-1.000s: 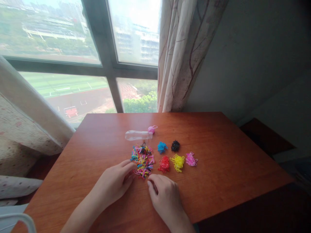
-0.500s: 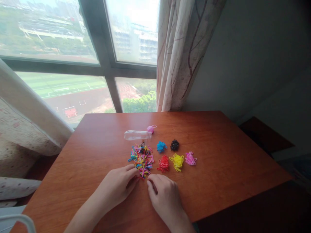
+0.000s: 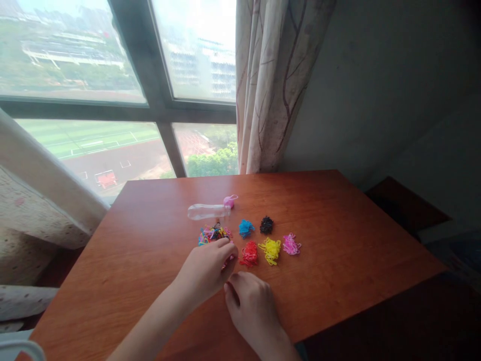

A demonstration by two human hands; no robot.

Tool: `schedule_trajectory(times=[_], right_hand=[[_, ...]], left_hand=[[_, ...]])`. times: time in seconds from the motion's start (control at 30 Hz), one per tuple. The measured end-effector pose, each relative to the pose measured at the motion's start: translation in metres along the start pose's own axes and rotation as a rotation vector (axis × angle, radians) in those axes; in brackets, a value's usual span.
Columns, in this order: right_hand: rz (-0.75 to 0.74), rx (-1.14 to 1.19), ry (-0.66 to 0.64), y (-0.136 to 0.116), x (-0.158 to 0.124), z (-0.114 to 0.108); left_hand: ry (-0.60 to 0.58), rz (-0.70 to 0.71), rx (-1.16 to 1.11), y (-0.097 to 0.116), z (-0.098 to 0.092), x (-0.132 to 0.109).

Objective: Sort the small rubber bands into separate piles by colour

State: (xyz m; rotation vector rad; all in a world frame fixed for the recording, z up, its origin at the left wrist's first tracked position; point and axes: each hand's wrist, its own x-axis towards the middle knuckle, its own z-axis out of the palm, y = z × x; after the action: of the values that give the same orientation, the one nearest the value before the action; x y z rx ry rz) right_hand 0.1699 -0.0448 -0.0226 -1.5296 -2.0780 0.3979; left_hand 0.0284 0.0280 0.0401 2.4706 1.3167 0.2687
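Note:
My left hand [image 3: 210, 265] reaches over a mixed pile of small coloured rubber bands [image 3: 214, 233], covering much of it. Its fingers are bent and closed; whatever they hold is hidden. Close below it, my right hand [image 3: 253, 306] rests at the table with curled fingers, thumb beside the forefinger, and I cannot make out anything in them. Just right of my left fingertips lies a red pile of bands [image 3: 249, 254]. Beyond it are a yellow pile [image 3: 270, 250] and a pink pile [image 3: 291, 244]. Behind these sit a blue pile [image 3: 246, 228] and a black pile [image 3: 266, 224].
A clear plastic bottle [image 3: 207, 211] lies on its side at the back of the wooden table [image 3: 338, 240], with a pink looped cap [image 3: 229, 202] by its mouth. Window and curtain [image 3: 259, 125] stand behind. A white curved object [image 3: 22, 346] is at the lower left.
My left hand has moved right and forward across the mixed pile, towards the red bands. My right hand has hardly moved. The view has shifted slightly.

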Motion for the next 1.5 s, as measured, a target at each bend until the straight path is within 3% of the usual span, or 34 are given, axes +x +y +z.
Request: schedule_trajectory(times=[0.2, 0.4, 0.53, 0.7, 0.93, 1.13, 1.5], right_hand=[[-0.004, -0.005, -0.003, 0.001, -0.001, 0.002], [-0.013, -0.013, 0.006, 0.002, -0.001, 0.003], [-0.008, 0.010, -0.002, 0.001, 0.000, 0.002], [-0.001, 0.035, -0.014, -0.001, 0.000, -0.002], [0.038, 0.028, -0.020, -0.003, 0.002, -0.002], [0.064, 0.001, -0.023, -0.007, 0.006, -0.003], [0.146, -0.085, -0.017, -0.022, 0.022, 0.001]], left_hand=[[-0.021, -0.016, 0.011, 0.011, 0.008, 0.029], [-0.029, -0.041, 0.003, 0.014, 0.011, 0.030], [-0.016, -0.054, -0.016, 0.008, 0.003, 0.021], [0.060, -0.145, -0.060, -0.018, -0.006, -0.006], [0.086, -0.182, -0.132, -0.049, 0.006, -0.049], [0.133, -0.174, -0.231, -0.051, 0.019, -0.062], [0.091, -0.180, -0.275, -0.047, 0.018, -0.061]])
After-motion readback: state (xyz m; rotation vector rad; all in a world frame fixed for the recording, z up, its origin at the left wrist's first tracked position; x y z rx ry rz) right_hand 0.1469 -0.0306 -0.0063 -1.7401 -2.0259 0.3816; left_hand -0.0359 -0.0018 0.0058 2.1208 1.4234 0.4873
